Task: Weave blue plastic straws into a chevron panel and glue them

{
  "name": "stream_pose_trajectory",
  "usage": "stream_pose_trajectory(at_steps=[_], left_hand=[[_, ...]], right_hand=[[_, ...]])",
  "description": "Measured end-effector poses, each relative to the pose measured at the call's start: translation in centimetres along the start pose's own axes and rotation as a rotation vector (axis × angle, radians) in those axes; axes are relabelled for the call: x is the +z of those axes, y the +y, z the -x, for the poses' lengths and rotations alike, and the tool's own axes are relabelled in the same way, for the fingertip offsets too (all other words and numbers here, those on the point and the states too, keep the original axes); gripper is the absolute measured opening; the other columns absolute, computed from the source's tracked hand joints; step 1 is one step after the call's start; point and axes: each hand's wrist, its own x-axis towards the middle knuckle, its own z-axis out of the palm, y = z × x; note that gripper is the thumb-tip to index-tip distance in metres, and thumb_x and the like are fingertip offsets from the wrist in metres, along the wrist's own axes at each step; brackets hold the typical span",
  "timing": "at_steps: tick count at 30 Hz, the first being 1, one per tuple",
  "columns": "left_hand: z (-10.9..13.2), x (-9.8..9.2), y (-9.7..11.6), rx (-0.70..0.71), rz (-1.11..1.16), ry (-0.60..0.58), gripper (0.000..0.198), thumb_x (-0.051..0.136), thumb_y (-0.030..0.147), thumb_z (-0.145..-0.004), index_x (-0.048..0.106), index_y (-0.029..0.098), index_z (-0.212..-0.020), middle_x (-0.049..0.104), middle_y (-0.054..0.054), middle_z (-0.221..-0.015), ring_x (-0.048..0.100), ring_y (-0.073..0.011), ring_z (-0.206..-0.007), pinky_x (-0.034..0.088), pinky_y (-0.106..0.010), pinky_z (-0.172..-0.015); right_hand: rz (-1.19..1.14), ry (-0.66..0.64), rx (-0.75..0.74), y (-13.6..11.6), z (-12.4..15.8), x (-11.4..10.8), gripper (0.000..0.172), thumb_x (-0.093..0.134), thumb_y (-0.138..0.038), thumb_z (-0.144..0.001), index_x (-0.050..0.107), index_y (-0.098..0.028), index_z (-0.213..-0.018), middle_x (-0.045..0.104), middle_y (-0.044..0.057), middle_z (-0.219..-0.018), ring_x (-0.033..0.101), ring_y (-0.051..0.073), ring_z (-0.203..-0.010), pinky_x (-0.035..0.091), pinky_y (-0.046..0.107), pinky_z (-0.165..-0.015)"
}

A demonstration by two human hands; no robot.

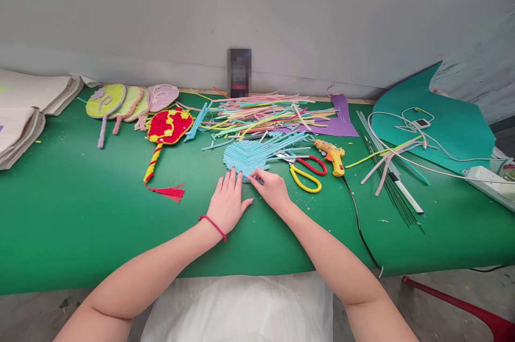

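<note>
A blue panel of pipe cleaners [243, 153], laid side by side in a chevron pattern, lies flat on the green table, with loose strip ends fanning out to its right. My left hand [227, 199] rests flat, its fingertips on the panel's near edge. Thumb and forefinger of my right hand [270, 187] are pinched together at the panel's lower right edge, on a blue pipe cleaner [254, 174] mostly hidden by the fingers. Just right of them lie scissors [308, 173] with one red and one yellow handle, and a yellow glue gun [333, 155].
Pastel pipe cleaners [265, 111] are heaped behind the panel. A red fan [169, 126] with a tassel and several pastel fans [105, 99] lie left. Purple sheet [344, 116], teal sheet [454, 116], thin wires [388, 186] and a power strip [485, 175] with cables are right.
</note>
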Motion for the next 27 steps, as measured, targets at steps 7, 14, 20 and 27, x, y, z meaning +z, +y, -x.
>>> stream_pose_trajectory(at_steps=[7, 14, 20, 27], left_hand=[[-0.02, 0.15, -0.07, -0.004, 0.009, 0.002, 0.071, 0.046, 0.046, -0.088, 0.033, 0.002, -0.141, 0.026, -0.024, -0.149, 0.031, -0.0333, -0.136, 0.027, -0.047, -0.11], [-0.07, -0.24, 0.04, -0.017, 0.009, -0.03, 0.071, 0.047, 0.046, -0.088, 0.033, 0.001, -0.141, 0.025, -0.024, -0.149, 0.03, -0.0332, -0.137, 0.026, -0.046, -0.111], [-0.06, -0.19, -0.04, -0.008, -0.024, -0.03, 0.069, 0.045, 0.046, -0.089, 0.034, 0.002, -0.141, 0.025, -0.023, -0.149, 0.03, -0.0327, -0.137, 0.027, -0.047, -0.11], [-0.24, -0.1, -0.28, 0.004, -0.041, -0.041, 0.068, 0.042, 0.046, -0.09, 0.033, 0.003, -0.141, 0.027, -0.021, -0.149, 0.032, -0.0316, -0.136, 0.027, -0.047, -0.11]], right_hand=[[-0.001, -0.012, -0.004, 0.01, -0.03, 0.27, 0.019, 0.05, -0.036, -0.091, 0.063, -0.024, -0.085, 0.07, -0.001, -0.077, 0.062, 0.012, -0.065, 0.035, 0.021, -0.057], [-0.004, -0.008, 0.01, 0.06, -0.08, 0.43, 0.017, 0.052, -0.036, -0.09, 0.063, -0.024, -0.084, 0.07, -0.001, -0.076, 0.061, 0.012, -0.065, 0.034, 0.021, -0.057], [-0.018, -0.02, 0.005, 0.1, -0.08, 0.41, 0.015, 0.053, -0.034, -0.089, 0.063, -0.024, -0.084, 0.069, -0.002, -0.076, 0.061, 0.012, -0.065, 0.035, 0.021, -0.058], [-0.012, -0.045, 0.022, -0.2, -0.1, -0.19, 0.014, 0.053, -0.034, -0.089, 0.064, -0.025, -0.087, 0.069, -0.002, -0.076, 0.062, 0.013, -0.067, 0.037, 0.022, -0.058]])
